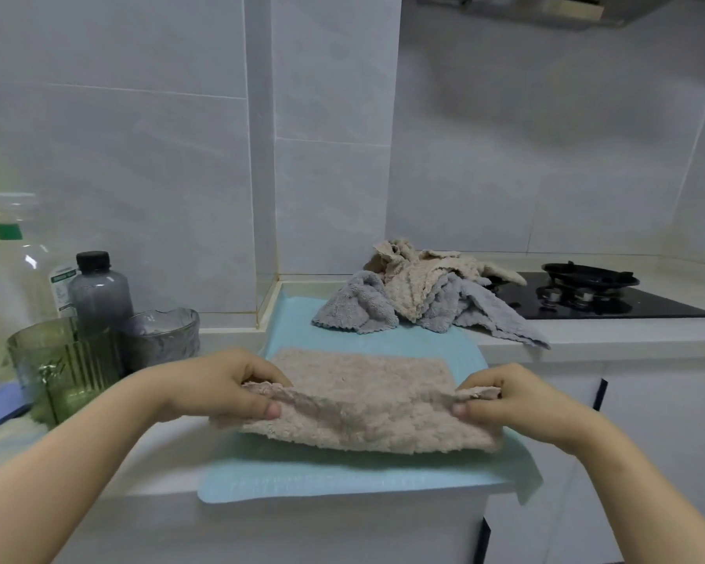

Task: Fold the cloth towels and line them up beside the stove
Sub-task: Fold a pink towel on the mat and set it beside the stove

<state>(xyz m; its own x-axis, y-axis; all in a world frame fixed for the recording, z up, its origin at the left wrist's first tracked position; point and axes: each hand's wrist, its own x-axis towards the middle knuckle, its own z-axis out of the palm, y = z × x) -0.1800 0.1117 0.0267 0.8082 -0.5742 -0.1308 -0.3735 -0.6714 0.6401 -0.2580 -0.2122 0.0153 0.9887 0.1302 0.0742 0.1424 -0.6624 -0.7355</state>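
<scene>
With your left hand [228, 386] and right hand [509, 400] each pinching a corner of the pink towel [363, 396] on the blue mat [342, 478], carry both corners evenly forward so the edges meet squarely.

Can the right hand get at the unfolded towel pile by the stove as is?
Probably yes, once freed: the right hand is pinching the pink towel with the left hand. The pile lies beyond it with nothing standing between.
</scene>
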